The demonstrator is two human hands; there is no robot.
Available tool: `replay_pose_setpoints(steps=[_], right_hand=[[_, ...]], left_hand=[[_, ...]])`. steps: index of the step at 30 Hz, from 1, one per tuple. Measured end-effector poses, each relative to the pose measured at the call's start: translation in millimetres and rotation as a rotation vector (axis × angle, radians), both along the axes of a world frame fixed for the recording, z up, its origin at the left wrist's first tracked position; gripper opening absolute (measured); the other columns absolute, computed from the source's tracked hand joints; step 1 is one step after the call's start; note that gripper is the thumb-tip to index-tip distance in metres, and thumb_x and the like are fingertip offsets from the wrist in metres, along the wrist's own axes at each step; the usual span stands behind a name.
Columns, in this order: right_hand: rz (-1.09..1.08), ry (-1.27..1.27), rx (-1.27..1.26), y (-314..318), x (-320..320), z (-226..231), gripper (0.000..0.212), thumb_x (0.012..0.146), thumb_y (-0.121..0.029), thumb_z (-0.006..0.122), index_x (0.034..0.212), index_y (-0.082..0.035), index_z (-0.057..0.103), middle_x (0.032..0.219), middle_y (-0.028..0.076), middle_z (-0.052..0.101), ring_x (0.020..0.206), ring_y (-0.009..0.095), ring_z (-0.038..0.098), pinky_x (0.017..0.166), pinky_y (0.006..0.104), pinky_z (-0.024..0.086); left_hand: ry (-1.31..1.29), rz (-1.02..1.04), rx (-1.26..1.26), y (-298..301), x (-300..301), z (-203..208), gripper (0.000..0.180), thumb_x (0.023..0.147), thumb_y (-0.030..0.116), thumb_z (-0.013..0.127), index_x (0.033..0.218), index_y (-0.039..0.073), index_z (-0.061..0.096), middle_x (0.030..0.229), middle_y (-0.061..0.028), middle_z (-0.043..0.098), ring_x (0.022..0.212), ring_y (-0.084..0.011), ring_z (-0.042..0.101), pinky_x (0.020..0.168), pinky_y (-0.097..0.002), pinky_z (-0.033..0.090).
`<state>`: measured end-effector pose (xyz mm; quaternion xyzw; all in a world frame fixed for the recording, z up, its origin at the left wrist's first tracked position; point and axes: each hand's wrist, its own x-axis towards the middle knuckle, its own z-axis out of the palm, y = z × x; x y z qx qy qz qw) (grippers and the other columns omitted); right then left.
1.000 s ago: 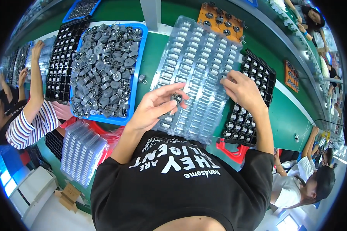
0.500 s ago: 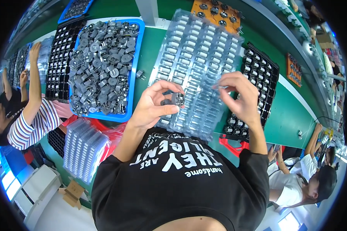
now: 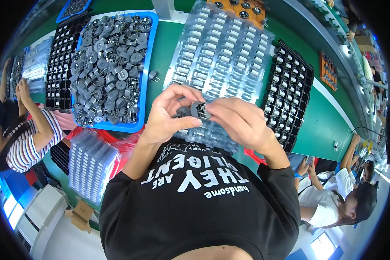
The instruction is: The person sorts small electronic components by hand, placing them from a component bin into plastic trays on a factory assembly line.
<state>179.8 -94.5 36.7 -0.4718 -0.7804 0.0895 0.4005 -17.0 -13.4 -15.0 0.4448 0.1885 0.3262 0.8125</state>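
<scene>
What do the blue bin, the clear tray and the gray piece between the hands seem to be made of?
Blue bin: probably smooth molded plastic, given its even color and rounded corners.
Clear tray: likely thin, glossy formed plastic, being see-through with bright glints.
Gray piece: matte gray body, perhaps plastic; its shiny bits look metallic.

The held part (image 3: 197,111) is dark grey with a silvery glint; the loose parts (image 3: 110,65) are grey too, their bin (image 3: 121,127) blue, the bench (image 3: 169,47) green. The clear tray (image 3: 223,58) looks faintly blue, patterned in white rows, and black trays (image 3: 288,95) carry white spots. The shirt (image 3: 195,216) is black with white lettering; the neighbour's top (image 3: 32,141) (the busiest pattern here) has dark and reddish stripes over white. The carton (image 3: 82,213) is brown.
</scene>
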Motion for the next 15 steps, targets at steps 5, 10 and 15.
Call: replay_pose_setpoints(steps=[5, 10, 15], right_hand=[[0.015, -0.068, 0.021, 2.0, -4.1, -2.2, 0.034, 0.071, 0.001, 0.079, 0.104, 0.003, 0.067, 0.093, 0.013, 0.068, 0.077, 0.026, 0.070, 0.064, 0.0343, 0.059], [0.011, -0.081, 0.009, 2.3, -4.6, -2.9, 0.035, 0.071, 0.000, 0.079, 0.104, 0.003, 0.068, 0.092, 0.012, 0.068, 0.076, 0.026, 0.070, 0.063, 0.0338, 0.058], [0.018, -0.083, -0.011, 3.1, -4.9, -0.9, 0.036, 0.070, 0.001, 0.079, 0.104, 0.003, 0.067, 0.091, 0.012, 0.068, 0.075, 0.026, 0.069, 0.061, 0.0337, 0.058]], left_hand=[[-0.038, -0.006, 0.071, 1.3, -4.1, -6.1, 0.049, 0.069, -0.009, 0.083, 0.108, 0.004, 0.056, 0.111, -0.0117, 0.061, 0.110, -0.0213, 0.060, 0.097, -0.0373, 0.050], [-0.035, 0.018, 0.108, 1.5, -4.6, -5.7, 0.049, 0.070, -0.008, 0.083, 0.108, 0.004, 0.055, 0.111, -0.0111, 0.060, 0.109, -0.0206, 0.060, 0.096, -0.0361, 0.050], [-0.036, 0.015, 0.092, -0.8, -5.3, -6.7, 0.049, 0.071, -0.007, 0.083, 0.109, 0.003, 0.054, 0.111, -0.0111, 0.059, 0.108, -0.0198, 0.060, 0.094, -0.0346, 0.050]])
